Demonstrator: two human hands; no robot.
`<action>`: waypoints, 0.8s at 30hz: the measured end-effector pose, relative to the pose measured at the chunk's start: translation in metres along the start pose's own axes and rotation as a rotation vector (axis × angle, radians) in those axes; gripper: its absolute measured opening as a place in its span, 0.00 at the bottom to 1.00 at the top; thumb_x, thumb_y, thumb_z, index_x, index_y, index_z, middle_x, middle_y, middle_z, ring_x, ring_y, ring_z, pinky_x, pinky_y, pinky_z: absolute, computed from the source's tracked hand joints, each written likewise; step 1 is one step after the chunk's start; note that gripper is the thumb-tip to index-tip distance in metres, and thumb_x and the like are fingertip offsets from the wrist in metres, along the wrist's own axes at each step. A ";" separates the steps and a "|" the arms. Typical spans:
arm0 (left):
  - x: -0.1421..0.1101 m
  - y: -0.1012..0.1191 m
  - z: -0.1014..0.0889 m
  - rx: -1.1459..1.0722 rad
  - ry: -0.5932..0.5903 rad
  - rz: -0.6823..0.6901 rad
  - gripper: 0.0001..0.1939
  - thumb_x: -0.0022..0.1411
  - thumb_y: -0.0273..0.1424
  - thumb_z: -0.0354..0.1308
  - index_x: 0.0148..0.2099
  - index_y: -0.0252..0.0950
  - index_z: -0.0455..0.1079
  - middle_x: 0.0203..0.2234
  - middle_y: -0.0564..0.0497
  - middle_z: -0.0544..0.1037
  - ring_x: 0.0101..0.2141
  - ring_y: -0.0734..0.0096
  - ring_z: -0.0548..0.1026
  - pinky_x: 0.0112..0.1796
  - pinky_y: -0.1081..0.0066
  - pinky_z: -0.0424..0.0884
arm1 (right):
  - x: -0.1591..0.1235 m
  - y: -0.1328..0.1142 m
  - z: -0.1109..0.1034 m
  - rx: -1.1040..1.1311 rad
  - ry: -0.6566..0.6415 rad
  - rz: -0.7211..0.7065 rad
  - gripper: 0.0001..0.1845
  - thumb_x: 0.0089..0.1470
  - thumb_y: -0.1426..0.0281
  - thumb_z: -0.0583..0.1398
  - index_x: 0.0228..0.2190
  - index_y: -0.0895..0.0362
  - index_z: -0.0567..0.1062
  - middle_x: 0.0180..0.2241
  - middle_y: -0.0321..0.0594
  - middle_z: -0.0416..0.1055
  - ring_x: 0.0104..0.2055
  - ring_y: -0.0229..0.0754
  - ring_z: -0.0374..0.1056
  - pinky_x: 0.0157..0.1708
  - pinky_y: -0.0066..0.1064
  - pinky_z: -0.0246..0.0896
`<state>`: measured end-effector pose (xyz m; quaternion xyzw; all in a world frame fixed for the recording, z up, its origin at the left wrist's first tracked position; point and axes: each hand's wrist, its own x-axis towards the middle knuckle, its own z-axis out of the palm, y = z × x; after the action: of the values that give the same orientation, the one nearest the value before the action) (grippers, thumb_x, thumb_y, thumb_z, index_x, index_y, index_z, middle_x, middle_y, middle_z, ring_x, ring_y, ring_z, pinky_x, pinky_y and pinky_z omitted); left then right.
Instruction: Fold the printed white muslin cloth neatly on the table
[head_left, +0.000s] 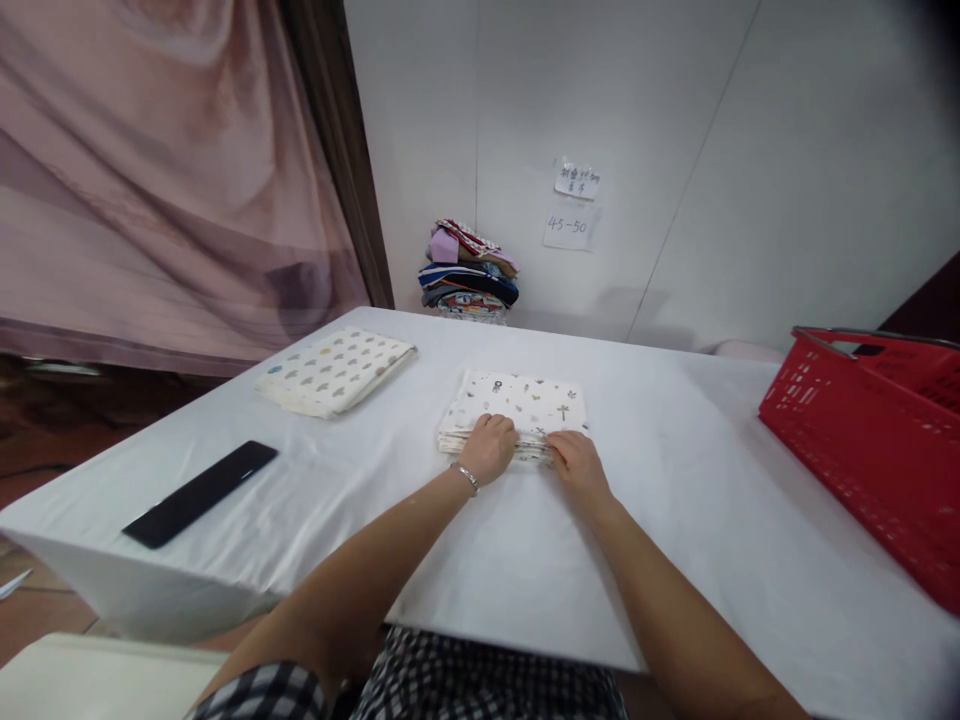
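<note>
Cloth [517, 398] lies folded beyond the fingers [496, 422]; left hand [487, 450] and right hand [583, 470] grip its near edge, probably keeping layers aligned.

The left hand [490, 448] has a slim silvery bracelet [466, 478] right behind it, around the wrist; go further back from that hand, past the bare left forearm [360, 575], and there's a sleeve [262, 692] in black-and-white check; the right hand [581, 465] is bare, same for the right forearm [667, 600] behind it; well behind both hands, the clothing [487, 685] at the lap is black-and-white checked too, kinda gingham-ish
</note>
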<state>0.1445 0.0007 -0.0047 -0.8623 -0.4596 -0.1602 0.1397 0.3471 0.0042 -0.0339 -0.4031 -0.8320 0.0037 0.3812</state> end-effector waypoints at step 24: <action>-0.001 0.000 0.001 -0.134 0.104 -0.027 0.08 0.60 0.27 0.49 0.34 0.39 0.70 0.40 0.50 0.70 0.45 0.65 0.63 0.43 0.63 0.59 | 0.002 0.000 0.001 0.008 -0.040 0.113 0.11 0.57 0.71 0.50 0.34 0.54 0.73 0.33 0.38 0.73 0.35 0.40 0.64 0.38 0.32 0.54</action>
<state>0.1447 0.0003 -0.0059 -0.8539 -0.4516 -0.2373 0.1032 0.3456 0.0056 -0.0334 -0.4478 -0.8153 0.0368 0.3652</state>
